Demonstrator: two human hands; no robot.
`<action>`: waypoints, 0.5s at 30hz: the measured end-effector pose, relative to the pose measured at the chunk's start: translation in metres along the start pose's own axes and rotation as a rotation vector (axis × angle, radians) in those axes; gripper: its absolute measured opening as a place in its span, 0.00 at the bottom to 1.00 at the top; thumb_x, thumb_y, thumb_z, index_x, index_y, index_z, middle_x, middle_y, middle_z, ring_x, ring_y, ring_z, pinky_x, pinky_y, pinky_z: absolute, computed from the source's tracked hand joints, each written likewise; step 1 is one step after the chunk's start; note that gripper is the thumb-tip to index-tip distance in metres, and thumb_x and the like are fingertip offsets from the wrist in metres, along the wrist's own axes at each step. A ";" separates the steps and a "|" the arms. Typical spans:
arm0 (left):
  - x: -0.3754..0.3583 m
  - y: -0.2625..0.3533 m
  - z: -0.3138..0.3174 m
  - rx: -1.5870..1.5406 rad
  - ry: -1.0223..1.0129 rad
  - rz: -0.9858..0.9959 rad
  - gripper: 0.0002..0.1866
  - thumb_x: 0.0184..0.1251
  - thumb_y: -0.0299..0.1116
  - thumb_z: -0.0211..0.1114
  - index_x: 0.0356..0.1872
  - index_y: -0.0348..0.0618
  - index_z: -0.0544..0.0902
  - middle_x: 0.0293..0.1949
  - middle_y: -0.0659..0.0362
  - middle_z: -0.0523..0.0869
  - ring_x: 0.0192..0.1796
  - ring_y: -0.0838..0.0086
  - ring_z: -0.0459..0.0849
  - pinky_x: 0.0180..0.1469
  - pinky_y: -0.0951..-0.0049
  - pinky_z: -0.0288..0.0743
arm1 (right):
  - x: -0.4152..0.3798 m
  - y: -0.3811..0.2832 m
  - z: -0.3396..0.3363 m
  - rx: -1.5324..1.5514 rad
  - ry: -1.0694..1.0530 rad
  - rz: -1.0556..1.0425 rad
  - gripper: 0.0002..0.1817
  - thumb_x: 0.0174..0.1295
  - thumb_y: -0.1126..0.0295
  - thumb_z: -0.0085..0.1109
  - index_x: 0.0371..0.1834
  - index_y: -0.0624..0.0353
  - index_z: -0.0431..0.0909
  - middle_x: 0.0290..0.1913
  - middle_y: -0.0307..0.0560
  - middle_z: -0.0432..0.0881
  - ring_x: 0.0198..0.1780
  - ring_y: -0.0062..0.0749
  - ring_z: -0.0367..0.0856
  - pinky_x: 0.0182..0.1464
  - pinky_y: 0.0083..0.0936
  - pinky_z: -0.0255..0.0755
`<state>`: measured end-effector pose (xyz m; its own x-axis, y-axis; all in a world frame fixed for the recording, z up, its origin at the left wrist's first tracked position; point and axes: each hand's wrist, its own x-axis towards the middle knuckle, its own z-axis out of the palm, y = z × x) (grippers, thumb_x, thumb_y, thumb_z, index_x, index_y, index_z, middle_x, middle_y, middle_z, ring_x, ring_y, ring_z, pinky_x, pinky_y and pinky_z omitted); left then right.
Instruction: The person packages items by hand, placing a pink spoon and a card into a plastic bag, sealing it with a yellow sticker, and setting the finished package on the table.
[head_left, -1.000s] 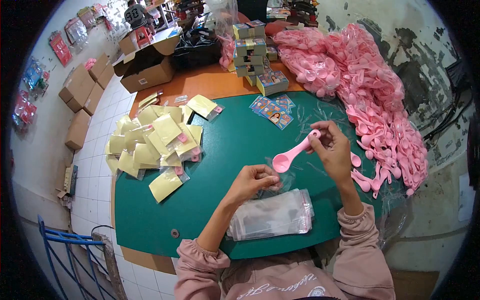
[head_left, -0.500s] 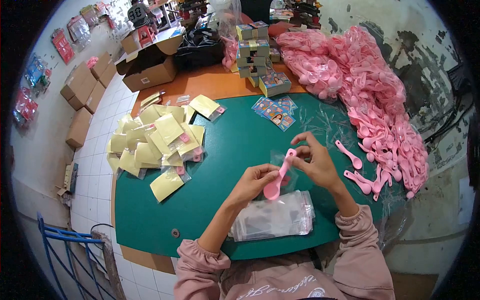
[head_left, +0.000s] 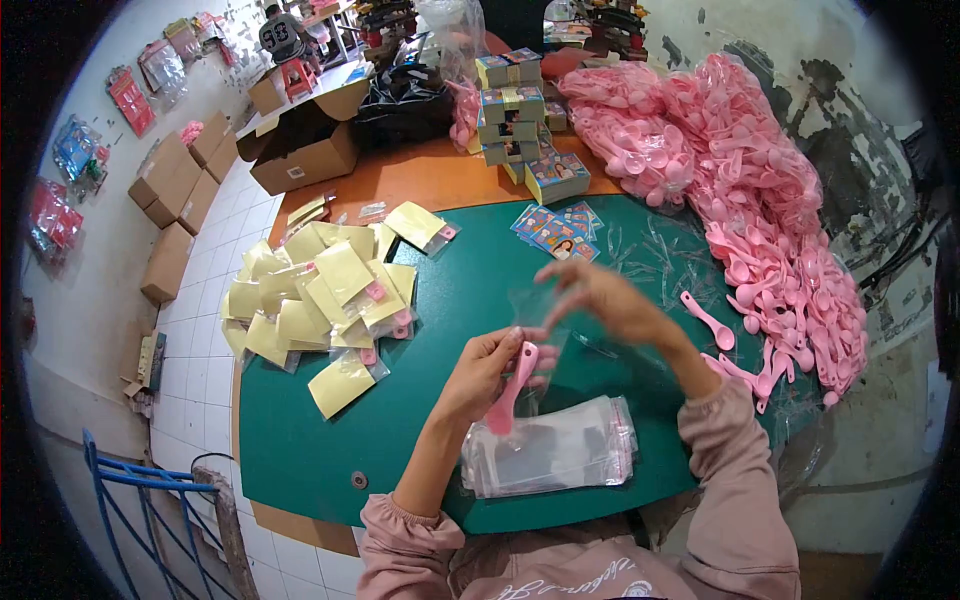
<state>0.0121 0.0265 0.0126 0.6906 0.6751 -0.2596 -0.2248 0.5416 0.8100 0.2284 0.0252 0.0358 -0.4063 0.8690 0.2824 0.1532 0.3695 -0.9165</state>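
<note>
A green tabletop [head_left: 450,290] is sitting beside a peeling wall [head_left: 840,85]. The left fingers [head_left: 485,370] are gripping a pink spoon [head_left: 513,390], its holed handle tilting upward, near clear bags [head_left: 550,450]; the blurred right hand [head_left: 605,300] is hovering, grip unclear

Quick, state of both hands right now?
Left hand: closed, holding a pink spoon, handle end up.
Right hand: blurred, raised off the table; whether it is open or gripping anything can't be told.
</note>
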 end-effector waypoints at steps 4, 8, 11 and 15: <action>-0.002 0.010 0.003 0.040 -0.001 0.025 0.21 0.71 0.41 0.44 0.50 0.31 0.72 0.43 0.49 0.80 0.44 0.71 0.81 0.44 0.73 0.78 | 0.029 0.051 -0.036 -1.026 0.404 0.411 0.26 0.51 0.52 0.58 0.48 0.58 0.73 0.45 0.51 0.74 0.47 0.46 0.70 0.49 0.40 0.64; -0.002 0.014 0.002 0.043 0.028 0.024 0.22 0.71 0.41 0.43 0.52 0.30 0.70 0.43 0.49 0.80 0.43 0.69 0.81 0.44 0.72 0.78 | 0.031 0.072 -0.032 -0.996 0.460 0.503 0.27 0.45 0.56 0.65 0.48 0.56 0.73 0.46 0.51 0.74 0.52 0.47 0.67 0.51 0.43 0.63; -0.003 0.010 0.004 0.059 0.016 0.035 0.22 0.71 0.42 0.43 0.52 0.31 0.71 0.44 0.49 0.80 0.44 0.69 0.81 0.44 0.72 0.78 | 0.030 0.072 -0.040 -0.796 0.509 0.541 0.26 0.44 0.64 0.66 0.49 0.55 0.72 0.47 0.54 0.75 0.50 0.48 0.71 0.49 0.41 0.65; 0.000 0.009 0.004 0.179 0.018 0.084 0.20 0.70 0.41 0.46 0.50 0.33 0.73 0.43 0.50 0.81 0.44 0.69 0.81 0.44 0.72 0.77 | 0.020 0.033 -0.043 -0.333 0.449 0.380 0.22 0.48 0.72 0.60 0.50 0.54 0.72 0.40 0.49 0.79 0.40 0.37 0.78 0.41 0.32 0.71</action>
<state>0.0133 0.0294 0.0219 0.6620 0.7237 -0.1951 -0.1540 0.3860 0.9095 0.2635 0.0690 0.0234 0.1335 0.9845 0.1139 0.5105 0.0302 -0.8594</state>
